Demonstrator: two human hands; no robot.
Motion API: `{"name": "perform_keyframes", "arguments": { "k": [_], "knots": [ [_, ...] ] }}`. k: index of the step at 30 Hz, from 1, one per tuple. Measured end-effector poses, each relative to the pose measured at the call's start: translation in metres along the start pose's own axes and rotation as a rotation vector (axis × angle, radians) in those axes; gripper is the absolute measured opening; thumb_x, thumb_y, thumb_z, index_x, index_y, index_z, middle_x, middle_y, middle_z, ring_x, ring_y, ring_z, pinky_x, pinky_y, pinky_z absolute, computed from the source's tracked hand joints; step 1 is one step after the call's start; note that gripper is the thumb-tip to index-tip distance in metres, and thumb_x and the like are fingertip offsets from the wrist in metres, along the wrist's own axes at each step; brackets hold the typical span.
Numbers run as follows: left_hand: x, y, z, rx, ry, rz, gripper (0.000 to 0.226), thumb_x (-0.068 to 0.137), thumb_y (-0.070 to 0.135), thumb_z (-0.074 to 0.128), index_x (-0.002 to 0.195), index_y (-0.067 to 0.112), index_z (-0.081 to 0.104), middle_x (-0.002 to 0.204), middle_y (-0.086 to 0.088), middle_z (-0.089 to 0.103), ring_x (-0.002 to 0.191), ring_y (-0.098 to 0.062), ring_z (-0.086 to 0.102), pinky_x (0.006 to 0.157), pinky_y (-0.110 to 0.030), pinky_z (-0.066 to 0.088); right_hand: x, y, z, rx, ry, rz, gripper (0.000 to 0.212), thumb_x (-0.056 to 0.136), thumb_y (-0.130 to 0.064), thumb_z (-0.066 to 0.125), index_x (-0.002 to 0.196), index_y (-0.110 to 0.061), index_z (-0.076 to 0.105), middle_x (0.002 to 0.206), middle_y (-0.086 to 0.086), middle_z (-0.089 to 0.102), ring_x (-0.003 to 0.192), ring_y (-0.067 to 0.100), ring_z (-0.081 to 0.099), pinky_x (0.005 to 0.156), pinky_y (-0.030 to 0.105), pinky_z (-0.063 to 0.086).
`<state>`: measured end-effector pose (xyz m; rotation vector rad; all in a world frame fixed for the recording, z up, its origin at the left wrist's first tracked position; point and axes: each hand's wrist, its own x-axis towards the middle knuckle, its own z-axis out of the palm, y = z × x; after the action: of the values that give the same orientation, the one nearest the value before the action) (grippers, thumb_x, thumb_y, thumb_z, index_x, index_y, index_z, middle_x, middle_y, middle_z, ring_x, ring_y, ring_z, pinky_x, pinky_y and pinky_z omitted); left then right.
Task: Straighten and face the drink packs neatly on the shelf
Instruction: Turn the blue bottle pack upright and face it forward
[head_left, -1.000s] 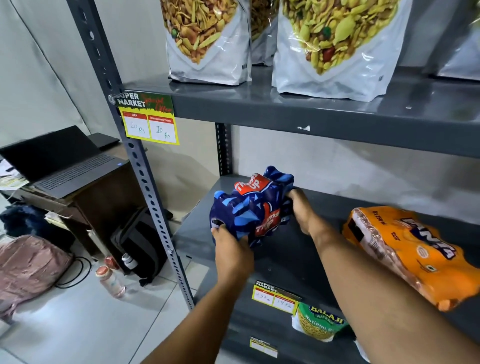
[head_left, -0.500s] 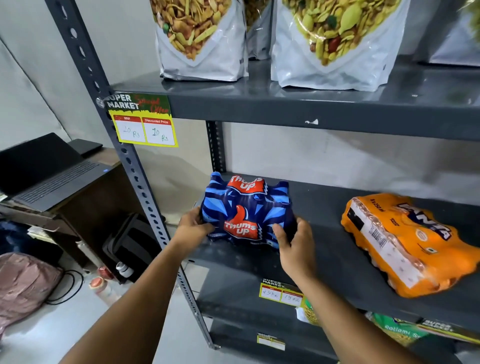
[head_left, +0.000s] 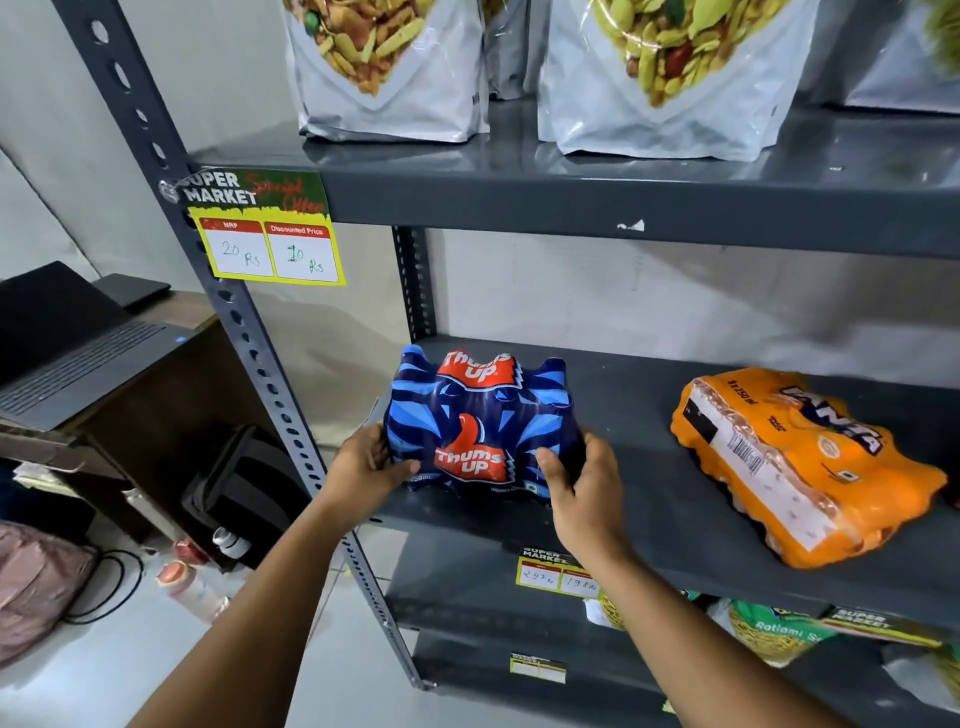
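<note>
Left hand (head_left: 366, 462) and right hand (head_left: 582, 486) clasp the blue pack (head_left: 480, 423) at its 9 and 3 o'clock sides, apparently squaring its logo to the shelf (head_left: 649, 525) front; the orange pack (head_left: 800, 465) lies askew at 3 o'clock, untouched

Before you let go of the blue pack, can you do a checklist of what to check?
1. Blue shrink-wrapped Thums Up pack logo facing front: ok.
2. Left hand and right hand grip on both of its sides: ok.
3. Pack fully resting on the grey metal shelf: cannot tell.
4. Orange shrink-wrapped Fanta pack straight: not ok, lying skewed.
5. Gap between the packs: ok.
</note>
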<state>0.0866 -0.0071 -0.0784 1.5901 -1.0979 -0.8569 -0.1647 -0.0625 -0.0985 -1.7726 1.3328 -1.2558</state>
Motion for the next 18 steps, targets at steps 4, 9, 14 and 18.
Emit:
{"name": "perform_keyframes", "arguments": {
  "k": [4,9,14,18],
  "knots": [
    [-0.007,-0.007,-0.007,0.029,-0.005,0.021,0.035,0.081,-0.006,0.07,0.106,0.017,0.06,0.102,0.004,0.074,0.097,-0.006,0.071,0.074,-0.015,0.055,-0.011,-0.003,-0.001,0.039,0.0,0.015,0.054,0.085,-0.046,0.063,0.124,-0.008,0.055,0.11,0.005,0.058,0.105,0.024,0.059,0.086,0.036,0.05],
    [-0.01,-0.008,-0.011,0.042,-0.031,0.034,0.041,0.082,-0.005,0.069,0.11,0.023,0.059,0.105,0.01,0.075,0.101,-0.005,0.07,0.077,-0.014,0.055,-0.014,-0.006,-0.003,0.048,-0.021,0.036,0.051,0.087,-0.042,0.066,0.125,-0.01,0.055,0.114,0.009,0.061,0.106,0.022,0.059,0.089,0.042,0.053],
    [-0.011,-0.008,-0.01,0.028,-0.038,0.035,0.04,0.082,-0.008,0.068,0.114,0.015,0.059,0.104,0.005,0.076,0.104,-0.012,0.07,0.083,-0.02,0.056,-0.017,-0.006,0.0,0.059,0.006,0.041,0.052,0.085,-0.049,0.063,0.122,-0.013,0.055,0.112,0.007,0.061,0.105,0.022,0.059,0.088,0.045,0.053],
    [-0.014,-0.006,-0.006,-0.007,0.008,0.047,0.045,0.08,-0.011,0.069,0.122,0.002,0.057,0.115,-0.008,0.072,0.109,-0.022,0.068,0.098,-0.042,0.052,-0.019,-0.003,0.004,0.091,0.042,0.041,0.047,0.085,-0.052,0.063,0.119,-0.02,0.056,0.109,0.004,0.062,0.104,0.023,0.059,0.088,0.046,0.053]
  ]
}}
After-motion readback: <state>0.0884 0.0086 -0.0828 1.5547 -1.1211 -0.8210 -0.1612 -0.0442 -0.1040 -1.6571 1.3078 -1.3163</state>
